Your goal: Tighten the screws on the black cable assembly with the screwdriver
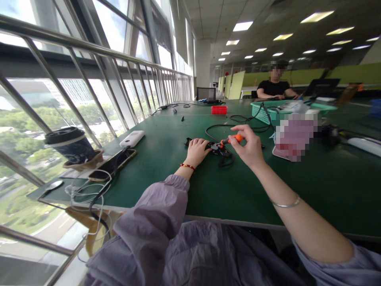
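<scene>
My left hand (197, 151) lies over a small black device (214, 147) on the green table and presses it down with closed fingers. What exactly the device is, I cannot make out. A screwdriver (235, 139) with an orange and black handle is pinched between the thumb and fingers of my right hand (247, 147). Its shaft points left, and the tip meets the black device beside my left fingertips. Just below, a loop of black cable (226, 159) rests on the table.
On the left are a lidded coffee cup (71, 145), a phone (113, 165), a white power bank (132, 138) and tangled white cables. A small red basket (219, 110) stands farther back. A green basket (262, 113) and a pink item (293, 139) are right. Someone in black (275, 86) sits beyond.
</scene>
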`<state>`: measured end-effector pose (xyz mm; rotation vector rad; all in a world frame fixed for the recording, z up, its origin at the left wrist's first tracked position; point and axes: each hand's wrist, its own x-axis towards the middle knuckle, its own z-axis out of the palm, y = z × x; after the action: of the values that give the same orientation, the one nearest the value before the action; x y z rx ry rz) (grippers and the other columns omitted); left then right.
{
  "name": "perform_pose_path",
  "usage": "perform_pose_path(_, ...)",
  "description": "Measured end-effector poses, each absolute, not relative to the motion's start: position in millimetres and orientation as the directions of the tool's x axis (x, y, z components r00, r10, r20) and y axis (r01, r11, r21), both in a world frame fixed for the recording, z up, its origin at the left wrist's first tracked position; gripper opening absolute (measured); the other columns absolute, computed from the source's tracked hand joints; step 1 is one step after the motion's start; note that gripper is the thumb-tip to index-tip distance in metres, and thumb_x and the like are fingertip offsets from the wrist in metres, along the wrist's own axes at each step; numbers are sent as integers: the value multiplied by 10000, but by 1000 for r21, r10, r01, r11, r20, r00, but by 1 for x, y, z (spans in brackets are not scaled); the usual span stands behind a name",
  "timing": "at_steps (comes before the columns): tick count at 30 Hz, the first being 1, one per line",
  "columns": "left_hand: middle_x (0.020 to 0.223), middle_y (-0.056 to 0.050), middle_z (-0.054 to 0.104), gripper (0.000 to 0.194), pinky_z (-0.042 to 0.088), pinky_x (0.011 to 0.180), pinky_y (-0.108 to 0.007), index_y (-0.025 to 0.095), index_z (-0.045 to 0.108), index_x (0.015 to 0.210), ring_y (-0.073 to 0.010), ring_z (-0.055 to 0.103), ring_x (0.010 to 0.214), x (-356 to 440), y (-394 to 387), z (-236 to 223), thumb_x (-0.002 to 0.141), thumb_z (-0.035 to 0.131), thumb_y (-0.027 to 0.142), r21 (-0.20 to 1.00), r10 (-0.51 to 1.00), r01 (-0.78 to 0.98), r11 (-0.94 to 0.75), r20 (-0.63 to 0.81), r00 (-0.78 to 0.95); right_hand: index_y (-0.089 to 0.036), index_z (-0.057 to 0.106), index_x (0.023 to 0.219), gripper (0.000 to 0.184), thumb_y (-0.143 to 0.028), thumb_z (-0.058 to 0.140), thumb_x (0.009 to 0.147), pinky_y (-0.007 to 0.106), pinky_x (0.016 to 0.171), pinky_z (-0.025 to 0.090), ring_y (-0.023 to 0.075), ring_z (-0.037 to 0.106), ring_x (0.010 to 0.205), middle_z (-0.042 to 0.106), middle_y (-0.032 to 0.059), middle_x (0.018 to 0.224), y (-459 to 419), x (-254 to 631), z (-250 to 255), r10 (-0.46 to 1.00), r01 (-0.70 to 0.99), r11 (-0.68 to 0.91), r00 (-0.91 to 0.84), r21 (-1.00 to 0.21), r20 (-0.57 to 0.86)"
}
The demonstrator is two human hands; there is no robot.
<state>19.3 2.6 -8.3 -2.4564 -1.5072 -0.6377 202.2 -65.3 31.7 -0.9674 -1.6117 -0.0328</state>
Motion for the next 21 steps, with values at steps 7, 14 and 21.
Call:
perform_pose_path(7, 1203, -73, 580, 347, 389, 1039, -323, 205, 562, 1212, -209, 480, 1197, 17, 5, -9, 907, 537, 370, 109, 791, 850, -516, 442, 424, -216, 541, 1034, 275, -330, 573, 786, 319, 716, 484, 176, 598, 703, 590, 2, 732, -66, 202, 33, 488, 576, 697, 58, -428, 871)
perform_pose_path(14, 1180, -66, 586, 290, 435, 1009, -301, 221, 575, 1178, -193, 487, 1207, 19, 5, -7, 912, 537, 329, 146, 802, 844, -516, 429, 416, -225, 573, 937, 208, -371, 578, 790, 313, 684, 478, 175, 582, 651, 576, -11, 646, -67, 202, 31, 532, 616, 650, 49, -445, 845)
perform_pose_path(21, 1183, -79, 579, 320, 437, 1012, -301, 198, 572, 1188, -197, 496, 1196, 18, 6, -7, 905, 547, 345, 150, 799, 838, -525, 426, 424, -222, 567, 1003, 256, -355, 576, 784, 321, 699, 470, 179, 578, 673, 584, 1, 701, -67, 202, 31, 510, 620, 654, 63, -434, 858)
